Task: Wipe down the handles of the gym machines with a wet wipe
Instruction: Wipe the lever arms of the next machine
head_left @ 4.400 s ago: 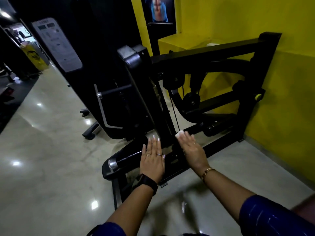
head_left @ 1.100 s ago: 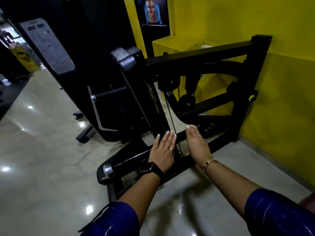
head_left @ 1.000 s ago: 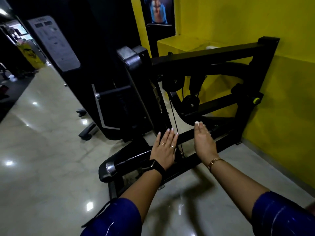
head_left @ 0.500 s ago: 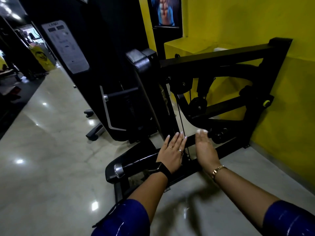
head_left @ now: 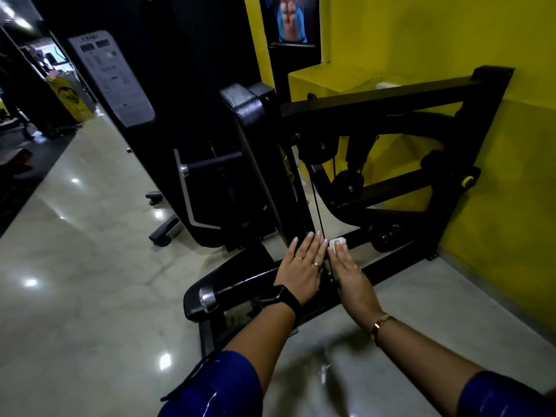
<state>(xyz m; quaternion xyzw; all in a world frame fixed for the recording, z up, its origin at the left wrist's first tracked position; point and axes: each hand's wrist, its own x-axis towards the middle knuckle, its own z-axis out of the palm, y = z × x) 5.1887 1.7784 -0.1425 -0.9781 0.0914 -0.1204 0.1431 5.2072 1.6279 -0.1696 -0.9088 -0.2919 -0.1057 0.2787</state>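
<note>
As both arms reach forward and down, we log the left hand [head_left: 302,267] flat, with its fingers straight and close together, laid over the low black machine frame [head_left: 388,266] at the foot of the padded upright [head_left: 249,109]. We see the right hand [head_left: 350,272] just beside it, also flat with straight fingers. A thin black cable [head_left: 316,200] runs down between the two hands.

The wet wipe [head_left: 337,241], small and white, shows at the right fingertips, lying on the dark lower bar. The right thumb is hidden, so we cannot tell whether it helps hold the wipe. The left hand carries nothing.

The handle [head_left: 237,291], a black grip with a chrome end cap, sticks out to the left below the left wrist, well apart from the wipe.

We note a black watch [head_left: 285,296] on the left wrist, a gold bracelet [head_left: 380,323] on the right, and rings on the left fingers. Both sleeves are blue.

The frame stands against a yellow wall [head_left: 481,40] on a glossy pale floor [head_left: 90,266]. A pulley [head_left: 320,145] sits above the hands, and a yellow-green knob [head_left: 467,181] marks the far post.
</note>
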